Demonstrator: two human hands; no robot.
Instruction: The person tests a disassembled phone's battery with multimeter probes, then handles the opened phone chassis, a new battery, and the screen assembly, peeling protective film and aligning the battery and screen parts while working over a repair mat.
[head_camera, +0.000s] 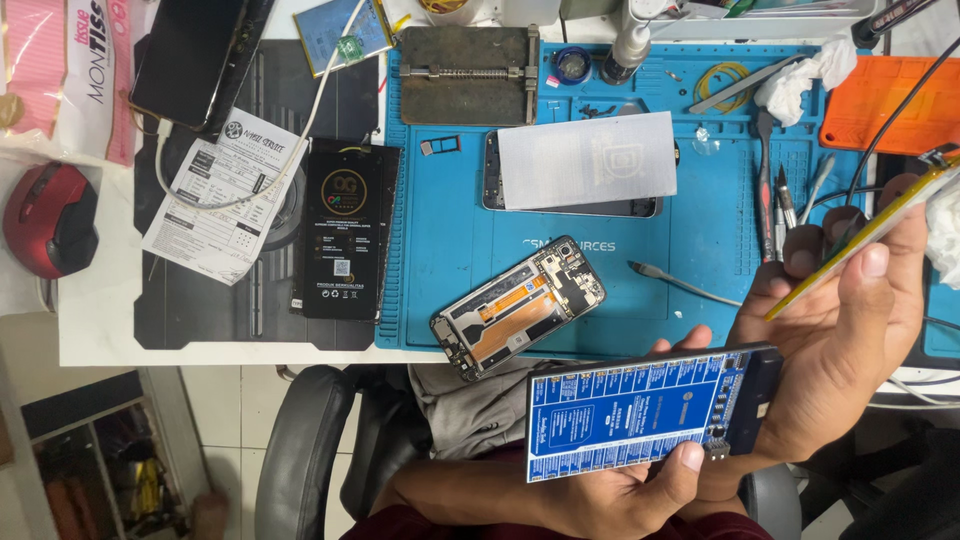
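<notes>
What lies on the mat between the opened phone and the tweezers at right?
In the head view, only a thin metal pry tool lies on the blue mat between the opened phone and tweezers.

Both hands are raised near the lap: the left hand (610, 485) grips from below, the right hand (850, 330) pinches with fingers curled.

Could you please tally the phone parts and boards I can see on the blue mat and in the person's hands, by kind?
Opened phone bodies on the blue mat: 2
Blue circuit boards, held in the left hand: 1
Flat yellow-edged parts, held in the right hand: 1
Total: 4
</notes>
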